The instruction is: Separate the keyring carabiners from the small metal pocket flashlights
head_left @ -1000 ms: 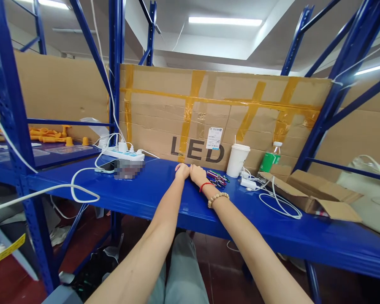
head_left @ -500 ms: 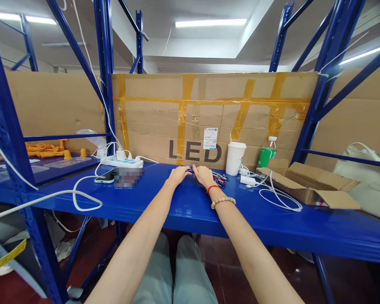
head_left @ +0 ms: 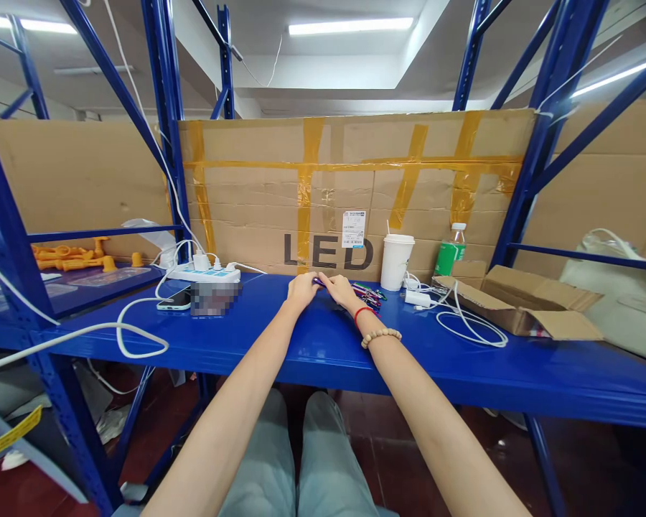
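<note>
My left hand (head_left: 302, 291) is closed at the far side of the blue shelf, with a slim purple pen (head_left: 319, 281) at its fingertips. Beside it, my right hand (head_left: 340, 290) meets it, fingers bent and also on the pen; most of the pen is hidden by the fingers. A loose pile of thin coloured pens (head_left: 370, 296), red, purple and green among them, lies just right of my right hand, partly behind it. A red string and a beaded bracelet (head_left: 381, 336) circle my right wrist.
Right of the pens stand a white paper cup (head_left: 396, 264), a green-labelled bottle (head_left: 452, 251), a white cable (head_left: 476, 327) and an open cardboard box (head_left: 522, 301). At left are a power strip (head_left: 204, 273) and a phone (head_left: 175, 299). A large cardboard panel (head_left: 247, 194) closes the back.
The whole view has shifted slightly, with things now a little higher and further left. My hands stay together at the pen; their fingers have moved only a little.
</note>
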Tool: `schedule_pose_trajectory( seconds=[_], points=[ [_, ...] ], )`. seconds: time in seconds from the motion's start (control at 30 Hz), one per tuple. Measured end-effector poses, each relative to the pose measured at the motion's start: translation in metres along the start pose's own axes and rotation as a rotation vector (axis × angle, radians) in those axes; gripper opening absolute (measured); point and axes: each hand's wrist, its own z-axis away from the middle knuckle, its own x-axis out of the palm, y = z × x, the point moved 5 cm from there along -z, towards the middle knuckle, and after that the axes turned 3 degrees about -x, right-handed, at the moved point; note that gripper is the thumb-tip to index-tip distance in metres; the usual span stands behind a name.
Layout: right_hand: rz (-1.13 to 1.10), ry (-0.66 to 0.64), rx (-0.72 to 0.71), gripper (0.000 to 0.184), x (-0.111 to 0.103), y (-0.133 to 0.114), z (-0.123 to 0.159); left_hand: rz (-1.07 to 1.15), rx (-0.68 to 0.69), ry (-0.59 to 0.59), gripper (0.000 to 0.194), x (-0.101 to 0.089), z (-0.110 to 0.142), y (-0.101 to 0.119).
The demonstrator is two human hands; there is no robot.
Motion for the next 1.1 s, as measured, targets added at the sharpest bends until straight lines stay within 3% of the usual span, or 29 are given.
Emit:
schedule_pose_trajectory(
  seconds=[0.13, 0.27, 0.43, 0.7, 0.93, 1.1],
  points=[
    [0.121, 0.011, -0.017, 0.056, -0.007, -0.008, 0.004, 0.375, -0.320, 0.103, 0.023, 0.007, -0.008, -0.026],
    [0.092, 0.001, -0.068, 0.052, -0.006, -0.012, 0.004, 0.558, -0.432, 0.057, 0.031, 0.017, -0.016, -0.034],
    [0.035, -0.122, -0.211, 0.056, 0.009, -0.019, 0.002, 0.741, -0.459, -0.062, 0.044, 0.025, -0.015, -0.032],
    [-0.005, -0.311, -0.260, 0.033, 0.032, -0.012, -0.001, 0.950, -0.440, -0.230, 0.051, 0.034, -0.012, -0.039],
    [-0.073, -0.304, -0.315, 0.031, 0.032, -0.008, -0.002, 0.917, -0.421, -0.316, 0.050, 0.040, -0.014, -0.037],
    [-0.130, -0.355, -0.239, 0.042, 0.033, -0.005, -0.001, 0.929, -0.423, -0.366, 0.059, 0.040, -0.012, -0.038]
  ],
)
